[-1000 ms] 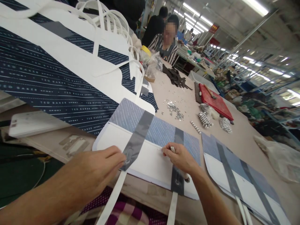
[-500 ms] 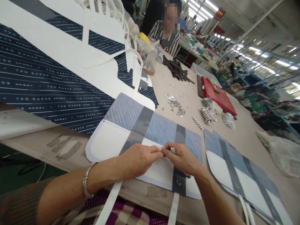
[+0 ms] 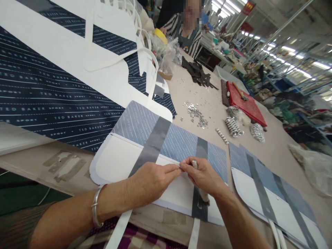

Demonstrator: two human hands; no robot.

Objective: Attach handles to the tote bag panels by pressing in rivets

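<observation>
A flat bag panel (image 3: 124,159), pale blue striped above and white below with two grey straps, lies at the table's near edge. My left hand (image 3: 150,181) rests on it, thumb and forefinger pinched at the seam line. My right hand (image 3: 202,174) meets it fingertip to fingertip, closed around a slim white tool (image 3: 195,164) that runs under the palm. Whatever tiny part sits between the fingertips is too small to make out. White handle straps (image 3: 119,230) hang off the table edge below my hands.
A second similar panel (image 3: 269,193) lies to the right. A dark navy printed stack (image 3: 52,100) with white handles fills the left. Farther back are silver hardware bits (image 3: 197,116), metal pieces (image 3: 233,126), a red board (image 3: 246,105) and a seated person (image 3: 189,31).
My left hand moved right from the left grey strap to meet my right hand at the seam. The right hand stayed nearly in place.
</observation>
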